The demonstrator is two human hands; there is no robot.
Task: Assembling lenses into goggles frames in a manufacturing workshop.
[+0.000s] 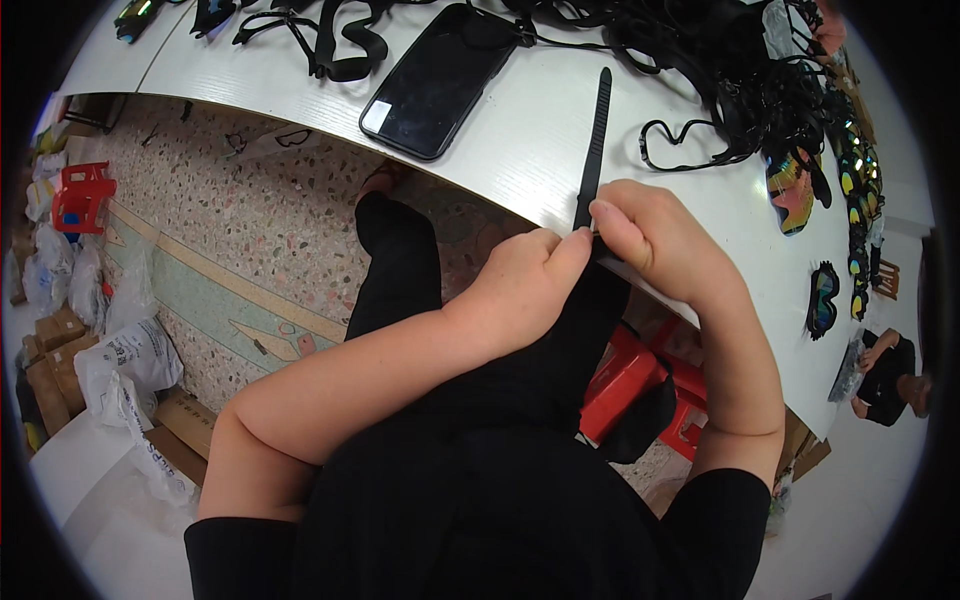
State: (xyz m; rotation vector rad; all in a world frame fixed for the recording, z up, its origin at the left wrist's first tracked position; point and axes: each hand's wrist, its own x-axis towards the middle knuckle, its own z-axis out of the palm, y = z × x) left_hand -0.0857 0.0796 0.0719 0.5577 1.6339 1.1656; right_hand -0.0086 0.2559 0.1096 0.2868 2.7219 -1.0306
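Upper centre, a dark phone (440,80) lies flat on the white desk (535,140). Mid-frame, here's the left hand (520,285), its grip pinched on the lower end of the black strap (594,145), whose free end points up the frame, right of centre. Alongside, the right hand (655,240) clamps its grip there too. Best play: pinches close together, strap untwisted, clear of the tangled straps (740,90) at upper right.
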